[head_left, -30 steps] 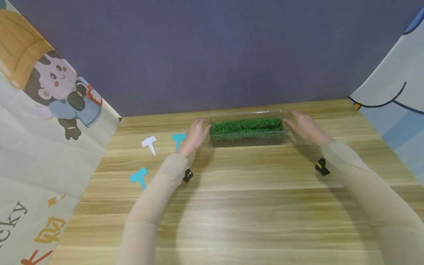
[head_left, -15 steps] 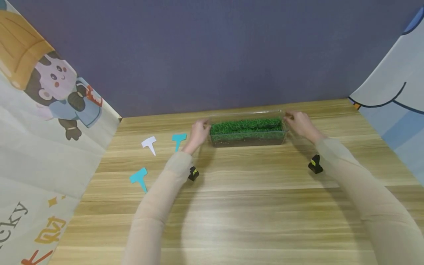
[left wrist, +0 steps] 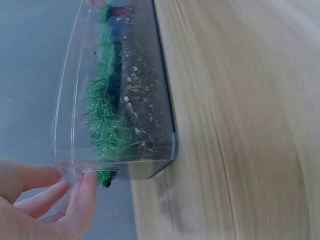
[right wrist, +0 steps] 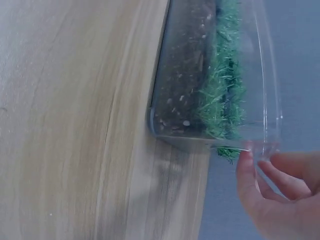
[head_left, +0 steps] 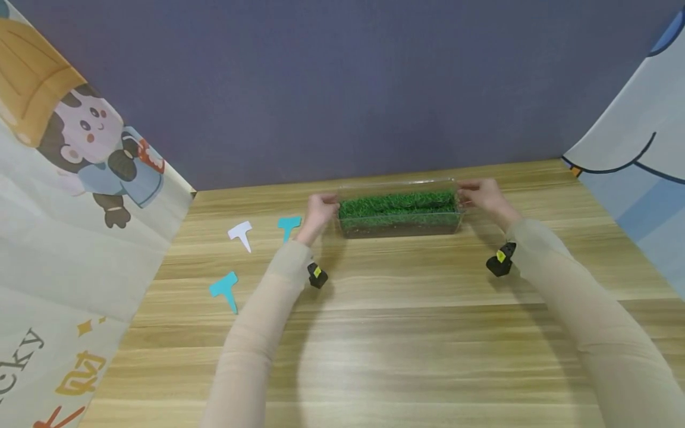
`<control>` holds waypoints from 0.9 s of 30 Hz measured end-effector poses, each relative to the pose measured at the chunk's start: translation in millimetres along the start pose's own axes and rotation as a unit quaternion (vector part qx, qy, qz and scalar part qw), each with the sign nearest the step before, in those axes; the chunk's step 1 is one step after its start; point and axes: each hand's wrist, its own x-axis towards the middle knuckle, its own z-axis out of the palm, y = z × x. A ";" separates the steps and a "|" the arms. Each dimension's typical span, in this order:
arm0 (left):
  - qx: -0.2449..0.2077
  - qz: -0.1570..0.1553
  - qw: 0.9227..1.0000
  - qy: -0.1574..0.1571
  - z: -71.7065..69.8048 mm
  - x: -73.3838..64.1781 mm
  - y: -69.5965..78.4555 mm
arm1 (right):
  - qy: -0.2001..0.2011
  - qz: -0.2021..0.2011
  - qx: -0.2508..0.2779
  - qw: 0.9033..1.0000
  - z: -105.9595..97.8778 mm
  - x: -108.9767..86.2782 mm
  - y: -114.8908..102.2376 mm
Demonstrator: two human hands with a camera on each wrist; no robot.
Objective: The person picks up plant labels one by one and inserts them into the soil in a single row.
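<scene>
Clear rectangular planter (head_left: 401, 228) sits lengthwise at the back of the wood-grain table (head_left: 374, 333), near the dark blue backdrop (head_left: 342, 89). Left hand (head_left: 320, 213) pinches its rim at the left end, thumb against fingers; right hand (head_left: 487, 199) pinches the rim at the right end, same grip. Inside: green grass (head_left: 396, 204) over brown soil (left wrist: 137, 85) with white specks. White T-shaped plant label (head_left: 242, 234) and two blue T-shaped plant labels (head_left: 224, 288) lie flat, left of the planter.
</scene>
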 end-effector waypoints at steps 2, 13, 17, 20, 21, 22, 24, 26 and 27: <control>-0.017 -0.007 1.000 -0.004 -2.3 -7.5 6.1 | -0.011 0.007 0.035 0.999 -2.7 4.4 6.6; -0.113 -0.079 0.990 -0.024 -12.9 -20.9 10.7 | -0.035 0.028 0.063 0.997 -1.5 -1.8 4.0; -0.120 -0.104 0.987 -0.020 -14.4 -22.6 9.8 | -0.039 0.043 0.053 0.997 1.3 -11.9 -5.0; -0.126 -0.112 0.985 -0.023 -15.5 -24.9 9.5 | -0.044 0.050 0.056 0.996 1.8 -15.3 -5.8; -0.127 -0.113 0.985 -0.024 -15.9 -26.2 9.6 | -0.045 0.050 0.056 0.996 2.0 -16.2 -5.4; -0.131 -0.115 0.984 -0.026 -16.3 -27.4 9.4 | -0.046 0.050 0.057 0.996 2.1 -16.6 -4.6; -0.141 -0.120 0.982 -0.029 -17.2 -30.3 9.1 | -0.050 0.049 0.061 0.996 2.9 -18.2 -3.3; -0.148 -0.126 0.981 -0.032 -18.4 -32.6 8.0 | -0.051 0.049 0.067 0.995 4.3 -20.4 -3.1; -0.150 -0.128 0.980 -0.033 -19.1 -33.4 7.1 | -0.052 0.049 0.068 0.995 5.1 -21.5 -3.1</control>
